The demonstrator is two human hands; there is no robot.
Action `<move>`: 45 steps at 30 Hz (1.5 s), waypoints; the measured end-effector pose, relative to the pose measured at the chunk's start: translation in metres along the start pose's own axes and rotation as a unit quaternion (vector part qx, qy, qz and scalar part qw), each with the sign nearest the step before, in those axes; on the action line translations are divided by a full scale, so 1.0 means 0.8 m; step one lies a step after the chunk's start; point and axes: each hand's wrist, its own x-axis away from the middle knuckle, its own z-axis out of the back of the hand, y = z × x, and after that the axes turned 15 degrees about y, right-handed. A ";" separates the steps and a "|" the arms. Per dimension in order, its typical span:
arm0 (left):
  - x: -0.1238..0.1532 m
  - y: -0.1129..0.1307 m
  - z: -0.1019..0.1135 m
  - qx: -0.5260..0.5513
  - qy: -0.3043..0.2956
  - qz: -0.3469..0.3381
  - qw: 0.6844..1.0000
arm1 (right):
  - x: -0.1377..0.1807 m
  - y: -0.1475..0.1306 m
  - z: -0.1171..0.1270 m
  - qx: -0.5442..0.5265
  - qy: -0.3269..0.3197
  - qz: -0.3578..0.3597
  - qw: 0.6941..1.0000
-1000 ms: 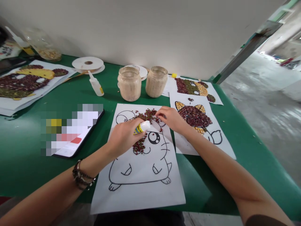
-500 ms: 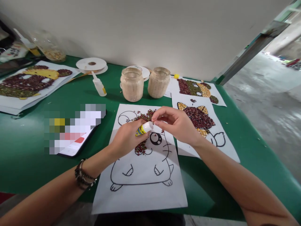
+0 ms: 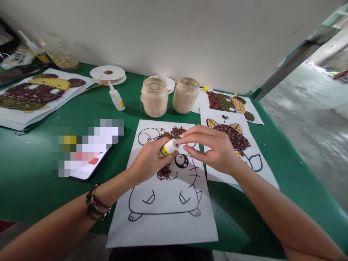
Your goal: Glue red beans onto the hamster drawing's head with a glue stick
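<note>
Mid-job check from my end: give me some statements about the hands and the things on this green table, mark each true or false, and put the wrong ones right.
1. The left hand holds the glue stick. True.
2. The right hand is close to the glue stick. True.
3. The bracelets circle the right wrist. False: they circle the left wrist.
4. The smartphone lies on the hamster drawing. False: it lies on the green table, beside the drawing.
5. Two open glass jars stand beyond the hamster drawing. True.
</note>
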 end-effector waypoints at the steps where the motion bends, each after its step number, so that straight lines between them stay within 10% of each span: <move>1: 0.000 0.000 0.000 0.002 0.003 0.002 1.000 | 0.001 0.001 0.000 0.010 -0.005 0.020 1.000; 13: 0.002 0.001 0.001 0.007 0.040 -0.019 0.999 | 0.010 0.000 -0.015 0.041 0.038 0.065 0.996; 30: 0.002 -0.001 -0.001 -0.036 0.058 -0.006 0.998 | 0.016 -0.014 -0.033 -0.195 0.089 -0.271 0.938; 45: 0.003 -0.002 -0.003 -0.042 0.059 -0.002 0.997 | 0.015 -0.012 -0.034 -0.245 0.087 -0.326 0.909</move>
